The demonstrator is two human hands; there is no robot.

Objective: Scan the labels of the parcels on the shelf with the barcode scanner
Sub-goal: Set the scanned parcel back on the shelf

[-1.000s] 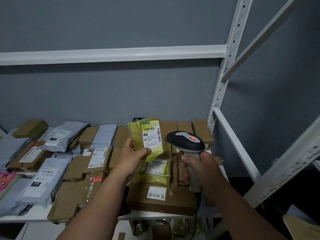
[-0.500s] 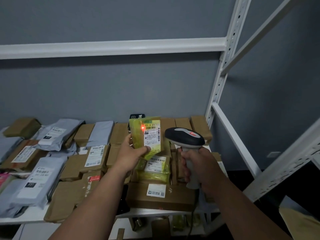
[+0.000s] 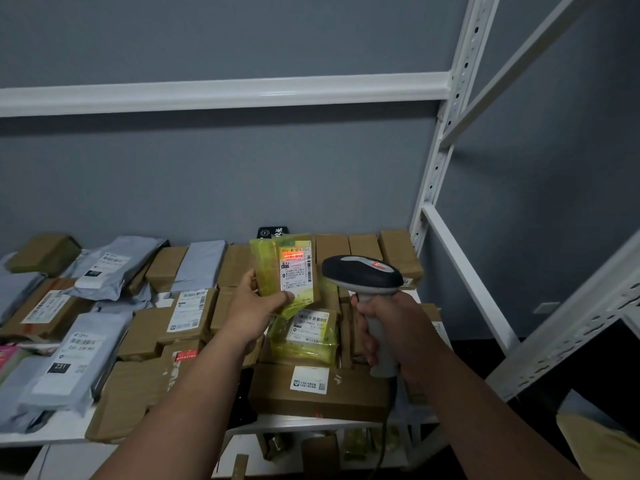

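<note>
I am holding one scanner [image 3: 363,277] and one yellow parcel [image 3: 285,268]; a second yellow parcel [image 3: 306,336] is lying below, and two hands are showing. Cardboard boxes are too crowded to count.

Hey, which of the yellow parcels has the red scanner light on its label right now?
The yellow parcel held up in the left hand; red light glows across its label's top. The other yellow parcel lies on the boxes below, unlit.
</note>
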